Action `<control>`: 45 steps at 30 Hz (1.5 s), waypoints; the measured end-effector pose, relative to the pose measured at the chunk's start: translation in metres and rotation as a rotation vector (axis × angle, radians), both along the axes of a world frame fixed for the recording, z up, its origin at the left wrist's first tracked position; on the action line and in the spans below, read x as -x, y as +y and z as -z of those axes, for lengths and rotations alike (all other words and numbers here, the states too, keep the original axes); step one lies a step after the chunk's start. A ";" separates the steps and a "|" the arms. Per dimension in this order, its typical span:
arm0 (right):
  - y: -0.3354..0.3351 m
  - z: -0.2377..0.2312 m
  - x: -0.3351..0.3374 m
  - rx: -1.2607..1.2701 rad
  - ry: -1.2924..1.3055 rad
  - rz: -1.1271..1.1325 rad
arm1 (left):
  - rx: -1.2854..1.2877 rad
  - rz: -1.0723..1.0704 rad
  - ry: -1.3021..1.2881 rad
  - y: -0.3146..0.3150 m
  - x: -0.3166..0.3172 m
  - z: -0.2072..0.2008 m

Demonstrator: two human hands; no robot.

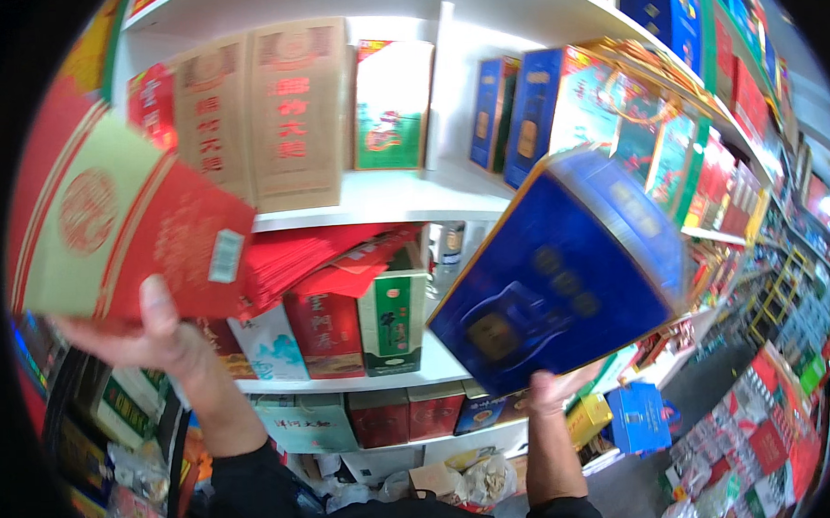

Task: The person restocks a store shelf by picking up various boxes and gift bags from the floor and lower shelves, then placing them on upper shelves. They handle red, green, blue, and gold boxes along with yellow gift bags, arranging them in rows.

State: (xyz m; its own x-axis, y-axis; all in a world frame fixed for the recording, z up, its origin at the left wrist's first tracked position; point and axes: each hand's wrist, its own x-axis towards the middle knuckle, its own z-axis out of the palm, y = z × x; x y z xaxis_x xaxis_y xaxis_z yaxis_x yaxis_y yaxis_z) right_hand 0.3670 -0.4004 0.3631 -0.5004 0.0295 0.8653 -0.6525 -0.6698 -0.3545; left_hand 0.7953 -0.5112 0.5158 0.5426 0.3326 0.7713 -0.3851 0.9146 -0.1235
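My left hand [150,333] grips a large red and pale-green gift box [121,202] from below, thumb on its face; the box is tilted. In my right hand [561,390] is a big blue box [564,271] with gold trim, also tilted, its lower edge resting in the hand. Most of the right fingers are hidden behind it. Both boxes are held up in front of white shelving. Between them, on the middle shelf, lies a fanned stack of red paper bags [318,259] on top of upright boxes, among them a red box [324,332] and a green and white box [392,320].
On the upper white shelf [385,197] stand two brown cartons [298,116], a green and white box [392,103] and blue boxes [531,115]. More boxes line the lower shelf, such as a pale green box [302,421]. Plastic bags [489,478] lie below. An aisle runs right.
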 end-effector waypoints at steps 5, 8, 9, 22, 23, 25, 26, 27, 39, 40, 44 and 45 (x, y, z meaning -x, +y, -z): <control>-0.022 -0.148 -0.024 0.260 0.139 0.003 | -0.023 0.131 -0.005 -0.005 0.033 -0.018; -0.030 -0.202 -0.031 0.104 0.129 0.135 | -0.028 0.190 -0.053 -0.007 0.042 -0.028; -0.043 -0.218 -0.033 0.153 0.178 0.216 | -0.044 0.200 -0.048 -0.006 0.044 -0.028; -0.163 -0.247 -0.053 -0.240 0.001 0.612 | -0.158 0.172 -0.136 0.018 0.062 -0.017; -0.167 -0.247 -0.049 -0.222 0.013 0.607 | -0.154 0.125 -0.138 0.019 0.063 -0.017; -0.173 -0.245 -0.039 -0.211 0.015 0.606 | -0.168 0.075 -0.147 0.020 0.064 -0.015; -0.176 -0.244 -0.034 -0.220 -0.005 0.614 | -0.167 0.058 -0.151 0.020 0.065 -0.014; -0.179 -0.244 -0.029 -0.228 -0.003 0.643 | -0.172 0.061 -0.158 0.021 0.065 -0.013; -0.190 -0.239 -0.012 -0.117 0.098 0.719 | -0.168 0.178 -0.187 0.018 0.094 -0.018; -0.187 -0.236 -0.016 -0.108 0.096 0.725 | -0.171 0.221 -0.199 0.017 0.098 -0.020; -0.160 -0.205 -0.041 0.254 0.306 0.559 | -0.085 0.077 -0.247 0.011 0.118 -0.045; -0.149 -0.187 -0.051 0.311 0.365 0.452 | -0.090 0.016 -0.261 0.009 0.125 -0.052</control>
State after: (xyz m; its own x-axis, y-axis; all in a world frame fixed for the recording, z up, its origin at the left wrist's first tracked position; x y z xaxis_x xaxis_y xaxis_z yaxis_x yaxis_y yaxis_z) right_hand 0.4182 -0.5491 0.5497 -0.0562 0.4444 0.8941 -0.9352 -0.3370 0.1087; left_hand 0.6701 -0.5022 0.5680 0.3263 0.2491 0.9118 -0.3362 0.9322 -0.1343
